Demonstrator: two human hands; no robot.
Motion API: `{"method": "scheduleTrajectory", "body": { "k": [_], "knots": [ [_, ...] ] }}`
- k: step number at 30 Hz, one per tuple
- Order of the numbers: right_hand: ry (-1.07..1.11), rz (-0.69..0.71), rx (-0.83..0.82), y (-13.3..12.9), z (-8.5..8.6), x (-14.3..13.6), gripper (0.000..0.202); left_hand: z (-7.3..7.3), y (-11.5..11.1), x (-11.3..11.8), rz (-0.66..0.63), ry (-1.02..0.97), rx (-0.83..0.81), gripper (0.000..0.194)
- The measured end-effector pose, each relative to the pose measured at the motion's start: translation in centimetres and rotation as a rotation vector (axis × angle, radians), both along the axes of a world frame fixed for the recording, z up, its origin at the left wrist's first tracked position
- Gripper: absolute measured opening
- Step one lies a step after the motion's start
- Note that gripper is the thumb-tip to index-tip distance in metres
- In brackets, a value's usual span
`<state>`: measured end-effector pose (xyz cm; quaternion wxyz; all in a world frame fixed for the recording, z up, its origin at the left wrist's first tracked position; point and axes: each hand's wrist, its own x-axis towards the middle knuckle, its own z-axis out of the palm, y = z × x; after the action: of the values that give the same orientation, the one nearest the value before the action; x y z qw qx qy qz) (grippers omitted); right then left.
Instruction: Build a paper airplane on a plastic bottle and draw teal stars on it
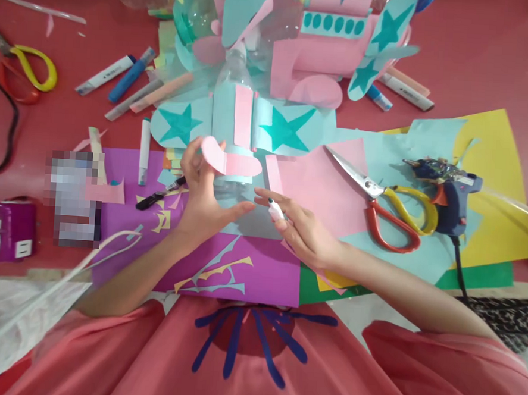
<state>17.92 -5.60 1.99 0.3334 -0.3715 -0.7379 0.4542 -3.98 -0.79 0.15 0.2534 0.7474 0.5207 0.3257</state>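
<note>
My left hand (201, 196) has its fingers curled behind a pink paper piece (241, 165) with rounded ends, and its thumb stretches out to the right. This piece lies across the base end of a clear plastic bottle (235, 70) wrapped in light blue paper. Paper wings with teal stars, a left one (159, 119) and a right one (325, 121), spread from the bottle's sides. My right hand (309, 233) is closed around a white marker (276, 210), its dark tip pointing up, just right of the bottle's base. Most of the marker is hidden in the palm.
Scissors (372, 189) and a blue glue gun (454, 203) lie at right on coloured paper. A pink paper-covered model (321, 55) stands behind. Several markers, a black cutter (154, 200), paper scraps (214, 275), a purple box (5, 229) and more scissors (24, 66) lie leftward.
</note>
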Motion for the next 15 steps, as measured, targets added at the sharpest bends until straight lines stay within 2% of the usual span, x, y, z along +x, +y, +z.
{"method": "scheduleTrajectory", "body": {
  "k": [3, 7, 10, 13, 14, 15],
  "knots": [
    [0.071, -0.065, -0.123, -0.1, 0.6, 0.3, 0.037, -0.4, 0.4, 0.2, 0.084, 0.008, 0.004, 0.088],
    [0.201, -0.181, -0.256, 0.2, 1.3, 1.5, 0.028, -0.4, 1.2, -0.1, 0.194, -0.026, -0.008, 0.069],
    [0.230, -0.324, -0.217, 0.4, 1.4, 3.0, 0.019, -0.2, 1.6, -1.3, 0.212, -0.157, 0.058, 0.056],
    [0.313, -0.481, -0.077, 0.4, 1.5, 4.9, 0.042, 0.1, 1.6, -3.0, 0.258, -0.293, 0.212, 0.048],
    [0.329, -0.515, -0.055, 0.3, 1.6, 5.6, 0.045, 0.1, 1.5, -3.5, 0.259, -0.315, 0.241, 0.047],
    [0.340, -0.569, -0.047, 0.4, 1.8, 6.3, 0.039, 0.2, 1.5, -3.9, 0.248, -0.326, 0.261, 0.045]
  ]
}}
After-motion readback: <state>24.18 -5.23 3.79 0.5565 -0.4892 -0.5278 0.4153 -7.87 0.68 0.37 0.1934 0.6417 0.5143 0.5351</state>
